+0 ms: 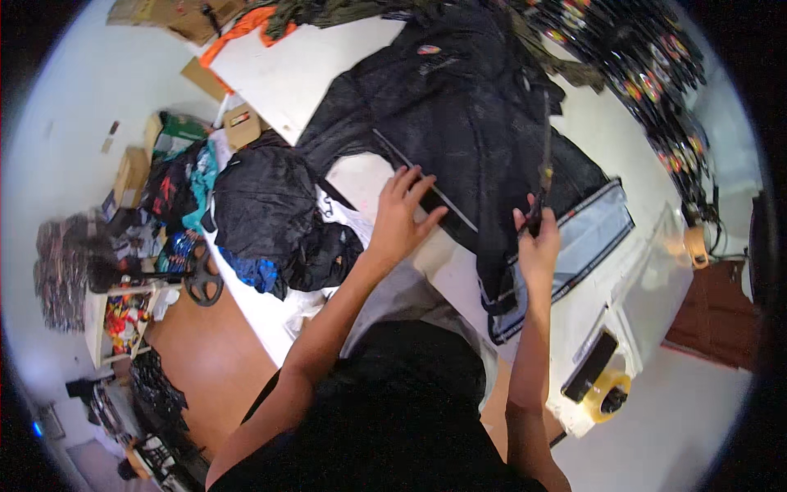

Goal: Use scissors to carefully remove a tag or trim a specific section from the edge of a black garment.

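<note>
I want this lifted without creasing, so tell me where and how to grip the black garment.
Probably pinch the black garment by its lower-left edge, beside the pale line near the left hand, coming in low from the left. It lies spread flat, and white tabletop shows alongside, so fingers could likely slip under there.

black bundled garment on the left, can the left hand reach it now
Probably yes: the left hand is open at the black jacket, and nothing seems to block its way to the bundled garment.
</note>
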Available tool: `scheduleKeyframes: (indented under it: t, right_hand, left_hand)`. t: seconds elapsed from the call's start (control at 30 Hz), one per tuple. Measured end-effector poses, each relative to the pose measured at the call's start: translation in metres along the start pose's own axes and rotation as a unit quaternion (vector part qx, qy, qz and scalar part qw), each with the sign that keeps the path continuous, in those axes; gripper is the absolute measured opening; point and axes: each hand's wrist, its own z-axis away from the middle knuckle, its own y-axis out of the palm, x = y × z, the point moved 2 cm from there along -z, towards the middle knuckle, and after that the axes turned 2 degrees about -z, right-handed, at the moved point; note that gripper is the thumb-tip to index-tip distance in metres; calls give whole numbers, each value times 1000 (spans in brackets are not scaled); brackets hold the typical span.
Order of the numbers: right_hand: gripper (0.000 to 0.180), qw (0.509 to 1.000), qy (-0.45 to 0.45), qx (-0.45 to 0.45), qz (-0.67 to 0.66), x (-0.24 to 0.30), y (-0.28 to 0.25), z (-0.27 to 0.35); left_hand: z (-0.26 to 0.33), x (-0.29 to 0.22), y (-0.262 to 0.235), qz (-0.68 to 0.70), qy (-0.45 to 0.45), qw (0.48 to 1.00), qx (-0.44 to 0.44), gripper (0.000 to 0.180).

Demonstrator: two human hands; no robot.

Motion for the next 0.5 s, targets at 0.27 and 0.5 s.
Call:
scheduleKeyframes:
  t: [0.27,0.5]
  right_hand:
    - [25,981,-50,-40,181,-29,8,-53]
    - [31,957,1,-95,273,-70,-65,-73]
  left_hand:
    - [23,75,-37,-238,-155,953,-110,50]
    - [-25,90,-33,-42,-365,927,-82,71]
